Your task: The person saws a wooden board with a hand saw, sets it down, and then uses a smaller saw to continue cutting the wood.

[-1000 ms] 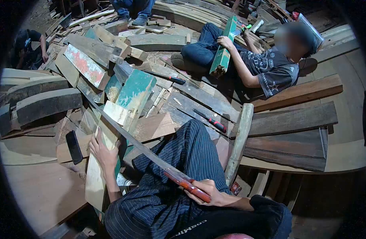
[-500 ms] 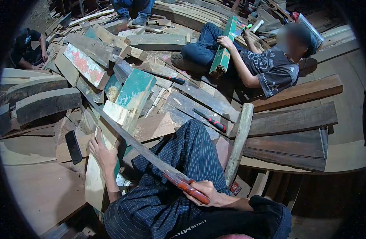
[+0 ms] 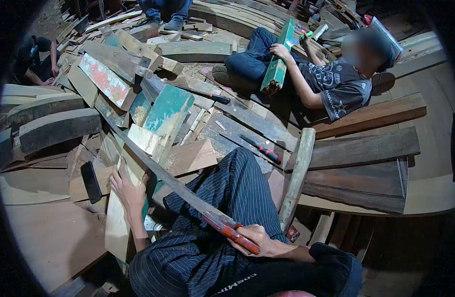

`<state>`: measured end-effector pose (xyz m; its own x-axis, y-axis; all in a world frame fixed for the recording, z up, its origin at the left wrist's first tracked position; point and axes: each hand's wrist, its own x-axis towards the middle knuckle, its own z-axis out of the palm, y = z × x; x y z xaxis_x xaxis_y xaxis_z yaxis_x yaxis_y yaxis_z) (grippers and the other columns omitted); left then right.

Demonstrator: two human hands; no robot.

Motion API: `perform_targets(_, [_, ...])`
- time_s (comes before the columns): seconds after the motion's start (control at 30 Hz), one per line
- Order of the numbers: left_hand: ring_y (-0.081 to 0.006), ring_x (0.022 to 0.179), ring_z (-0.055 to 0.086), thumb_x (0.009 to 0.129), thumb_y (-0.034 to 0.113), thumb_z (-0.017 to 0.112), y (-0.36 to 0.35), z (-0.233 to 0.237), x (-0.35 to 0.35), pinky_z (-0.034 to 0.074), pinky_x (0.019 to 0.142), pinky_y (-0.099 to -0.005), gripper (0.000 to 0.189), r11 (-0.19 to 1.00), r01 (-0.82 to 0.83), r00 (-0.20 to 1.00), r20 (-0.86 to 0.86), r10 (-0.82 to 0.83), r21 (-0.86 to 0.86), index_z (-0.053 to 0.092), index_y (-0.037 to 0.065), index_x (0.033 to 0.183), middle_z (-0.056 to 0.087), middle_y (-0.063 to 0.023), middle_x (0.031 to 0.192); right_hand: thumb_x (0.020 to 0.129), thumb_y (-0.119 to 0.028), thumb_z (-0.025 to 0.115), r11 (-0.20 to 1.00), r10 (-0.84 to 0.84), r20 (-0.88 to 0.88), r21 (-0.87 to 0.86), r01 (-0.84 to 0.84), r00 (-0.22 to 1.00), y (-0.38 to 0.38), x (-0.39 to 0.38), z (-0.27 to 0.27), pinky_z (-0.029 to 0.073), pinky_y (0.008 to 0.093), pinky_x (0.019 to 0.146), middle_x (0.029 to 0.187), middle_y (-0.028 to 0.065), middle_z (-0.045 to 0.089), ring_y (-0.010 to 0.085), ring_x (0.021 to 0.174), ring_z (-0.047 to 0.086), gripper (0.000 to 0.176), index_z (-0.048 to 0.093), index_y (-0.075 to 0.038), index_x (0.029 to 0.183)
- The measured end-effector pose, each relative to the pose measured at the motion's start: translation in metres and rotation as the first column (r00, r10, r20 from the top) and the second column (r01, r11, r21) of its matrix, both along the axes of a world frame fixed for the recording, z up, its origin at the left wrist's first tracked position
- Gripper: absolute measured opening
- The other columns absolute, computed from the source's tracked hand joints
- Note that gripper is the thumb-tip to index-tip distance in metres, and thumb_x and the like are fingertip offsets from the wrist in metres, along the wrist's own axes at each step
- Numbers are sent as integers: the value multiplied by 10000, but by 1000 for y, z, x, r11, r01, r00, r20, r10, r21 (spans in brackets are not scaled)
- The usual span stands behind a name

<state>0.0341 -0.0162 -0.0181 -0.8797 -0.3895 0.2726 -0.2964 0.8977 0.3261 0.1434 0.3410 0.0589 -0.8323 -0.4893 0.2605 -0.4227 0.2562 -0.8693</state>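
White lettering on the dark cloth (image 3: pixel 237 284) at the near edge is upside down to us and seems to spell "COSMIC". The print on the co-worker's (image 3: pixel 336 84) shirt is too small to read.

Little has changed in the past second. Our two hands sit almost where they were, and the blade (image 3: pixel 158 171) still lies across the plank (image 3: pixel 160 116). At far left, a second person (image 3: pixel 32 62) has bent lower over the scrap wood. The co-worker's raised hand has shifted slightly by the green beam (image 3: pixel 277 69).

We sit among offcuts in striped trousers (image 3: pixel 227 198). Our right hand (image 3: pixel 257 242) is low on the near side, over the lap. Its fingers are closed tight around the blade's red handle (image 3: pixel 232 231). From there the long, dark blade runs up and left, crossing the plank's face.

Our left hand (image 3: pixel 128 190) rests on the plank's pale lower half. Its fingers lie open and flat along the wood, with the thumb at the right edge, just beside the blade. The plank leans from the near left up toward the centre, and its upper end is painted green.

A black block (image 3: pixel 91 182) lies just left of that hand. A red-and-black screwdriver (image 3: pixel 262 150) lies on the boards beyond our knee. The co-worker reclines at far right with one hand on the upright beam.
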Motion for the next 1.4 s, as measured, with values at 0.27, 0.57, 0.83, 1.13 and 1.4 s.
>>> perform_targets(0.27, [-388,1308,424,699,370,883,0,-2,-1,317,1125,-517,992,1000,-5,1000,-8,5,-11,406,157,1542,461,-194,1429,841,-37,763,1000,-6,0,18,6,1000,-1,-1,3,504,400,502,664,129,605,304,543,648,168,599,-13,870])
perform_targets(0.57, [-388,1309,428,722,440,865,-1,-4,0,316,1129,-516,980,999,-22,1000,14,22,-44,406,160,1542,475,-200,1400,850,-40,760,1000,9,11,-21,-9,1000,-2,0,-2,525,376,500,670,120,617,270,545,662,159,605,-15,872])
perform_targets(0.83, [-397,1323,415,728,479,851,1,0,-1,306,1132,-522,990,1000,-26,999,34,27,-15,401,151,1547,461,-200,1431,843,-38,759,1000,14,32,-14,-14,999,1,2,-6,542,389,522,698,131,641,291,567,676,156,608,-16,873])
perform_targets(1.13, [-395,1331,409,695,400,884,-2,-6,0,298,1137,-520,1015,1000,-14,1000,-3,14,-14,398,155,1552,449,-193,1450,837,-42,765,1000,8,27,-10,-7,1000,-1,4,-5,549,390,537,710,146,646,304,585,683,165,611,-9,885])
perform_targets(1.4, [-411,1328,406,680,363,897,3,3,-1,303,1133,-531,1019,999,-21,1000,23,20,48,405,148,1547,451,-212,1439,837,-40,771,999,33,58,-29,-32,998,1,5,-10,523,381,525,703,150,643,296,573,672,182,603,-3,895])
